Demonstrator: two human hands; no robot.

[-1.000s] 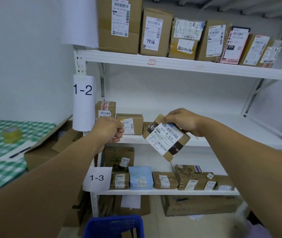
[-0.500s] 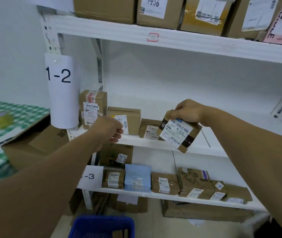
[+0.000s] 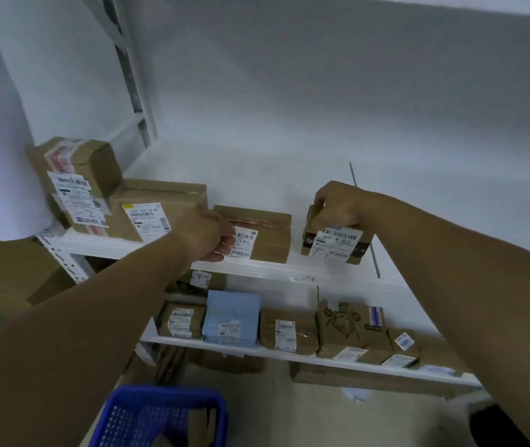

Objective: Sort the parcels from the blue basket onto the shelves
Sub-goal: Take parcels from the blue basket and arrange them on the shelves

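Middle shelf [image 3: 289,175]: right hand [image 3: 337,204] grip closed over parcel [image 3: 334,241]; left hand [image 3: 205,235] fisted.

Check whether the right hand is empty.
No, the right hand grips a small labelled parcel from above, its fingers curled over the top, at the middle shelf.

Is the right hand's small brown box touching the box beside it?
Apart: head view shows white shelf between the small brown cardboard box and the taped cardboard box.

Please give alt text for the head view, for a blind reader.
The right hand grips a small labelled cardboard parcel on a white shelf, beside a taped box. The curled left hand hovers before that box; a blue basket sits below.
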